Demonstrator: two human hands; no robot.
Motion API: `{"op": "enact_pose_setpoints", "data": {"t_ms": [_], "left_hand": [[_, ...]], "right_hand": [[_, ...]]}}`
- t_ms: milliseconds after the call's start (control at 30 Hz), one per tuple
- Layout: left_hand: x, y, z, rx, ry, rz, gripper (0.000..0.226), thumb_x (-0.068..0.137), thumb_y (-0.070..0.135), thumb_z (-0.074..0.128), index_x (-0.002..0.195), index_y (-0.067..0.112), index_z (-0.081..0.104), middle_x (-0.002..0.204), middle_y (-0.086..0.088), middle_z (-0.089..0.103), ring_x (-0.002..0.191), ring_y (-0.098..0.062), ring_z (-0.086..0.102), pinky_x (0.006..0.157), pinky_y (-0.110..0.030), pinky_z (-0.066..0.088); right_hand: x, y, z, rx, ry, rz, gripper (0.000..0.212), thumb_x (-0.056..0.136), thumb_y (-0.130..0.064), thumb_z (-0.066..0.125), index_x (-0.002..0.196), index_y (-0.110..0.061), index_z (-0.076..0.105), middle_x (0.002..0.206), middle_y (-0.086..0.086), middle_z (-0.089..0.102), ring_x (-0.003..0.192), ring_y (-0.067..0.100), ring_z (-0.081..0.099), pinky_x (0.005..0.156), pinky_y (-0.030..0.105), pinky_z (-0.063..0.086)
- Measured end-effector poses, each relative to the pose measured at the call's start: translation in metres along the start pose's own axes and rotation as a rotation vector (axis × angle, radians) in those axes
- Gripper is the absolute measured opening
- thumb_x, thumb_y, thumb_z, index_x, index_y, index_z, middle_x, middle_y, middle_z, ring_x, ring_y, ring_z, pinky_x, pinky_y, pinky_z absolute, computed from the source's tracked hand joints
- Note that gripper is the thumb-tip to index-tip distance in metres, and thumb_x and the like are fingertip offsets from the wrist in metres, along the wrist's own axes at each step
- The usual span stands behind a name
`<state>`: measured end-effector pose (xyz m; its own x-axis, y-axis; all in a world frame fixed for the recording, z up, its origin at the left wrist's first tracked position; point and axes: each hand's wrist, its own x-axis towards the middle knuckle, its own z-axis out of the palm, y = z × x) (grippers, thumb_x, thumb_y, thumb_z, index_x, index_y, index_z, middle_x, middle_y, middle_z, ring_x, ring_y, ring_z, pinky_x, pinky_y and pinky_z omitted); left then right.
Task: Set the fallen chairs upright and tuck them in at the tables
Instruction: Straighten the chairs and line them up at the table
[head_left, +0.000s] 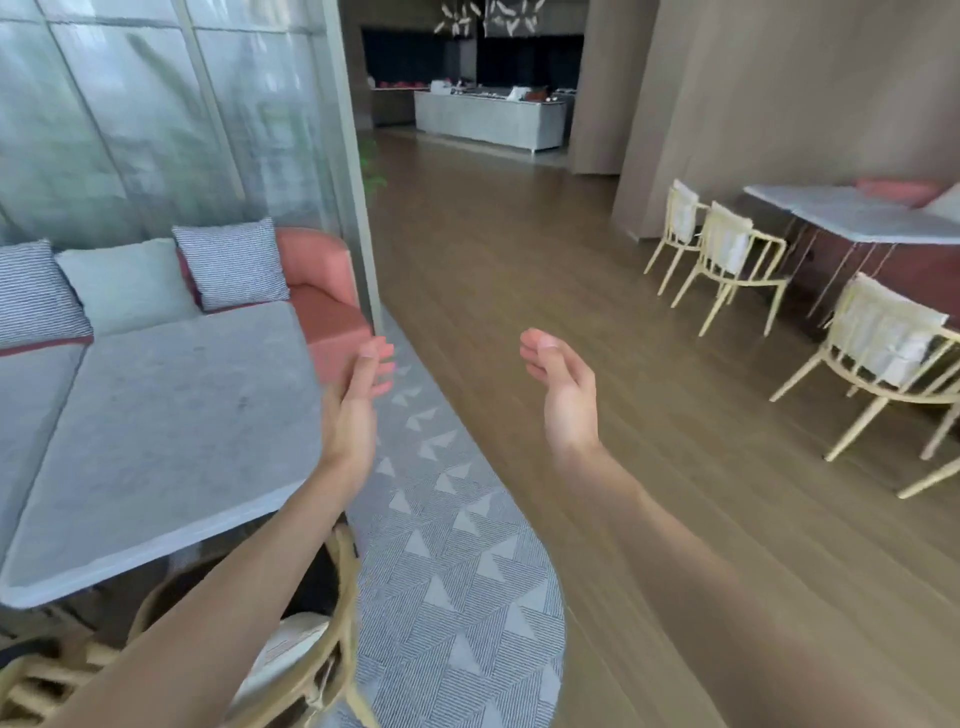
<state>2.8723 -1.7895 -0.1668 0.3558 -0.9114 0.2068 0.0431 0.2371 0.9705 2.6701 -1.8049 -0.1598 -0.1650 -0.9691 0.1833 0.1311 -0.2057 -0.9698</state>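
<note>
Left hand (358, 395) and right hand (561, 389) raised with relaxed fingers, holding nothing, cream wooden chair (311, 649) stood below left forearm, tucked beside grey marble counter (156, 415)

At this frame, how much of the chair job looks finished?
Every chair in view stands upright: one below the left forearm at the near grey table, and three cream chairs by the white tables on the right. Those three sit out from the table edge, so tucking may remain. Nothing is in hand: the left hand and right hand are open and empty. No fallen chair shows.
</note>
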Motion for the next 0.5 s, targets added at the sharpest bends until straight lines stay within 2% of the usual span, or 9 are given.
{"op": "enact_pose_setpoints", "data": {"t_ms": [67,167,333,433,500], "left_hand": [[-0.004,-0.008,0.053,-0.041,-0.081,-0.001,0.022,0.104,0.027,0.045,0.113,0.021,0.065,0.122,-0.007,0.067,0.107,-0.019,0.064,0.096,-0.035,0.049],[-0.011,-0.015,0.131,-0.091,-0.210,-0.008,0.027,0.092,0.034,0.049,0.107,0.021,0.067,0.122,-0.011,0.067,0.107,-0.021,0.065,0.090,-0.029,0.051],[-0.017,-0.027,0.267,-0.188,-0.405,-0.049,0.025,0.090,0.027,0.054,0.100,0.013,0.072,0.113,-0.014,0.071,0.104,-0.030,0.068,0.091,-0.040,0.053],[-0.024,-0.042,0.348,-0.210,-0.522,-0.068,0.020,0.098,0.013,0.055,0.100,0.006,0.074,0.107,-0.012,0.074,0.105,-0.034,0.069,0.092,-0.045,0.054],[-0.027,-0.047,0.411,-0.245,-0.593,-0.060,0.022,0.100,0.011,0.053,0.104,0.003,0.073,0.108,-0.010,0.075,0.104,-0.031,0.070,0.094,-0.047,0.054]], "right_hand": [[0.011,-0.013,-0.049,-0.018,0.091,-0.037,0.033,0.105,-0.023,0.047,0.125,-0.006,0.067,0.125,0.005,0.070,0.118,0.014,0.065,0.106,0.027,0.047],[0.027,-0.029,-0.121,-0.044,0.213,-0.071,0.032,0.106,-0.020,0.045,0.123,-0.003,0.066,0.124,0.010,0.069,0.118,0.021,0.065,0.107,0.035,0.048],[0.044,-0.045,-0.247,-0.115,0.422,-0.116,0.032,0.106,-0.020,0.046,0.120,-0.002,0.068,0.119,0.011,0.072,0.114,0.025,0.067,0.107,0.042,0.048],[0.055,-0.054,-0.317,-0.162,0.529,-0.105,0.029,0.104,-0.025,0.050,0.115,-0.010,0.072,0.115,0.005,0.074,0.111,0.018,0.068,0.109,0.044,0.046],[0.070,-0.065,-0.366,-0.192,0.602,-0.138,0.029,0.104,-0.025,0.050,0.114,-0.011,0.073,0.113,0.004,0.075,0.109,0.016,0.069,0.108,0.043,0.047]]}}
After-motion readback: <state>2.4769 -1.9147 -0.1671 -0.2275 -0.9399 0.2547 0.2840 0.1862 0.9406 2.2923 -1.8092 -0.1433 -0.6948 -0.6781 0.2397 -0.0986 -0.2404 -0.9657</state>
